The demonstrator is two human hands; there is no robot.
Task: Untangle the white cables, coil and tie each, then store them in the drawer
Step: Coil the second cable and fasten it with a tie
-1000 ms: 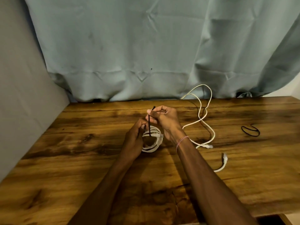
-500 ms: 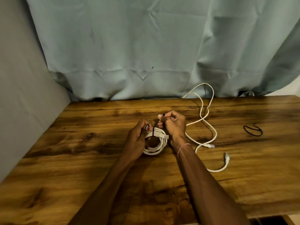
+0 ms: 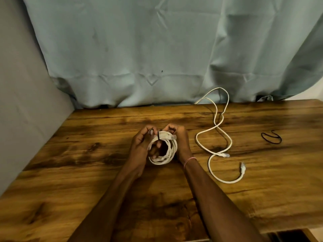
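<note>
Gripping coiled cable (image 3: 164,160) | loose cable (image 3: 224,155) rightward (uncoiled) | black loop (image 3: 271,136) beyond

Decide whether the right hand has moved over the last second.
Yes. Against the far edge of the table, the right hand has dropped nearer the person, onto the coil, where the tie now sits snug.

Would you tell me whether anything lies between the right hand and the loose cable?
Nothing visible does: only bare table lies between the right hand, holding the coil, and the loose cable.
</note>
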